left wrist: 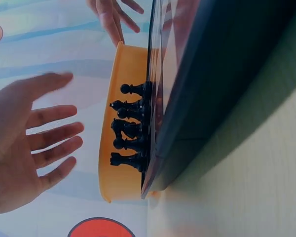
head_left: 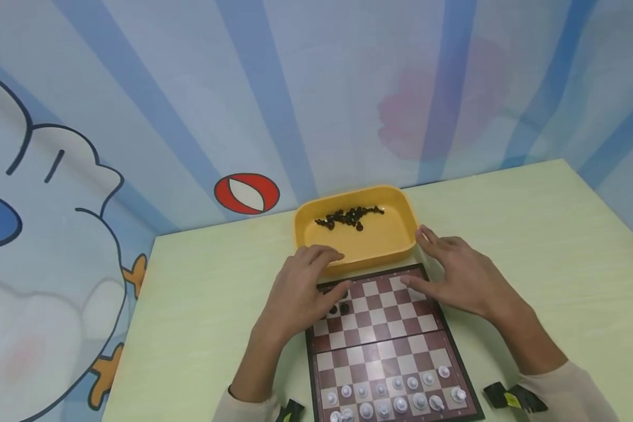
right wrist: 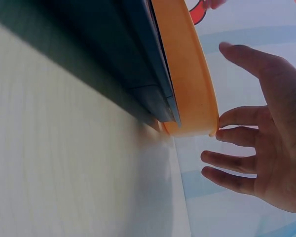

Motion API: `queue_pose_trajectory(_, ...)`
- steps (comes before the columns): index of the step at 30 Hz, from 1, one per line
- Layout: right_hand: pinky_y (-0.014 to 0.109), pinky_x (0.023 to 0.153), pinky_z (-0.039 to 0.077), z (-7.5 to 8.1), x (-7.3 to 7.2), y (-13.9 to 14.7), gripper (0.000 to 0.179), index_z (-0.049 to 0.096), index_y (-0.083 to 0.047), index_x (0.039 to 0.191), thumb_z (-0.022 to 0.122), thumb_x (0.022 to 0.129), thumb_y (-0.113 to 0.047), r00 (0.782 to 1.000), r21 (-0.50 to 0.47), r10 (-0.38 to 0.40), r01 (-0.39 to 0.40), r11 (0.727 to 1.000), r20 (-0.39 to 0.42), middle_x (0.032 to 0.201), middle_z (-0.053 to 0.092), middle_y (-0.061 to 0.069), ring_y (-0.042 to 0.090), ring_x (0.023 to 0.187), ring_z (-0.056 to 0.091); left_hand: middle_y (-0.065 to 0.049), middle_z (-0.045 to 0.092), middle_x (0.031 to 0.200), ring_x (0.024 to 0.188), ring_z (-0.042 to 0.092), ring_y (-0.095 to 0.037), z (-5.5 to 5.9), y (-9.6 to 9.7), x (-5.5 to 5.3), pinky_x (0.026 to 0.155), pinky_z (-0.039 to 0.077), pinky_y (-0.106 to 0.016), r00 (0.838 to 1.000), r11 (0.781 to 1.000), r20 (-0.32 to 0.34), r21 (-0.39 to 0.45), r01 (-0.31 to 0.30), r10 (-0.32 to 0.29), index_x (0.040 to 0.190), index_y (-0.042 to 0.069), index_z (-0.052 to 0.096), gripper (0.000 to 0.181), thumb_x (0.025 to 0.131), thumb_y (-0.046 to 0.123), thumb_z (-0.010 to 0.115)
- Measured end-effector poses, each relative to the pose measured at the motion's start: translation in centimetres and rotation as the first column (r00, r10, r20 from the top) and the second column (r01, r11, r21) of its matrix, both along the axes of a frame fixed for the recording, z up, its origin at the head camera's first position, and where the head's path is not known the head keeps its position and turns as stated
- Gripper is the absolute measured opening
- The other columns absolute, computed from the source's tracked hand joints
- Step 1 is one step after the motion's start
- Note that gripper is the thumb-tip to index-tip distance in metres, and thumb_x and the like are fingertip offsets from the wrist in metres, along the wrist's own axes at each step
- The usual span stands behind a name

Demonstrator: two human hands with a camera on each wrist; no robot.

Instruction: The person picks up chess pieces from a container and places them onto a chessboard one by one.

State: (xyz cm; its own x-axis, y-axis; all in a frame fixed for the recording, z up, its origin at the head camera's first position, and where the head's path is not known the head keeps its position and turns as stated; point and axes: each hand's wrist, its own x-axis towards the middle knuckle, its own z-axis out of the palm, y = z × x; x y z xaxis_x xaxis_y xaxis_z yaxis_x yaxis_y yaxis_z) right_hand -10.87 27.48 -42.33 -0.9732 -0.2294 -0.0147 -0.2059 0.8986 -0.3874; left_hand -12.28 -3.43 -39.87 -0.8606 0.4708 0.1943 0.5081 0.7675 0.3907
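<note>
I have the left hand (head_left: 298, 293) relaxed and empty over the chessboard's (head_left: 366, 335) far-left corner — the right hand (head_left: 460, 275), also empty, beside its far-right one. My left-wrist view shows black pieces (left wrist: 128, 129) upright at the board's far left, partly hidden from the head view. White pieces (head_left: 400, 404) line its near edge; beyond it a yellow tub (head_left: 369, 245) lies long axis crosswise.

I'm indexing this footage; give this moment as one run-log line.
left hand: empty, over chessboard, far left | right hand: empty, by yellow tray | black pieces: on chessboard and in tray | white pieces: chessboard's near side
</note>
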Motion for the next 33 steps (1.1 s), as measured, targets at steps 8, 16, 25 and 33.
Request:
queue_pose_trajectory(8, 0.074, 0.102, 0.048, 0.0, 0.1, 0.1, 0.117, 0.023, -0.011, 0.170, 0.067, 0.086, -0.080, 1.000, -0.024, -0.019, 0.019, 1.000, 0.008, 0.170, 0.036, 0.021, 0.052, 0.147, 0.045, -0.003, 0.033, 0.172, 0.156, 0.037, -0.028, -0.2, -0.4, -1.7, 0.123, 0.039, -0.057, 0.994, 0.999, 0.103, -0.009, 0.048, -0.047, 0.158, 0.020, 0.049, 0.087, 0.088, 0.065, 0.075)
queue_pose_trajectory(16, 0.076, 0.106, 0.044, -0.2, -0.1, 0.4, 0.120, 0.009, -0.019, 0.172, 0.062, 0.087, -0.084, 0.998, -0.015, -0.063, 0.063, 0.998, 0.016, 0.178, 0.007, 0.020, 0.055, 0.156, 0.028, -0.007, 0.042, 0.167, 0.151, 0.046, -0.031, -0.3, -1.0, -5.5, 0.119, 0.045, -0.054, 0.978, 0.998, 0.208, -0.059, 0.026, -0.013, 0.157, 0.017, 0.051, 0.091, 0.089, 0.075, 0.067)
queue_pose_trajectory(25, 0.074, 0.102, 0.048, -0.2, -0.4, 0.7, 0.120, 0.009, -0.018, 0.172, 0.059, 0.087, -0.086, 0.995, -0.018, -0.090, 0.091, 0.996, 0.044, 0.177, 0.012, 0.022, 0.059, 0.142, 0.046, -0.011, 0.046, 0.164, 0.147, 0.049, -0.034, 0.0, -0.5, -9.9, 0.114, 0.049, -0.056, 0.971, 0.989, 0.240, -0.147, 0.030, 0.007, 0.157, 0.012, 0.049, 0.089, 0.093, 0.072, 0.064)
queue_pose_trajectory(33, 0.074, 0.103, 0.048, -0.1, -0.3, 0.8, 0.118, 0.010, -0.016, 0.172, 0.058, 0.089, -0.084, 0.995, -0.037, -0.081, 0.083, 0.996, 0.052, 0.176, 0.016, 0.022, 0.059, 0.142, 0.047, -0.014, 0.050, 0.157, 0.145, 0.050, -0.034, -0.5, 0.5, -12.4, 0.117, 0.048, -0.050, 0.953, 0.984, 0.301, -0.153, 0.095, -0.045, 0.154, 0.005, 0.051, 0.073, 0.097, 0.041, 0.078)
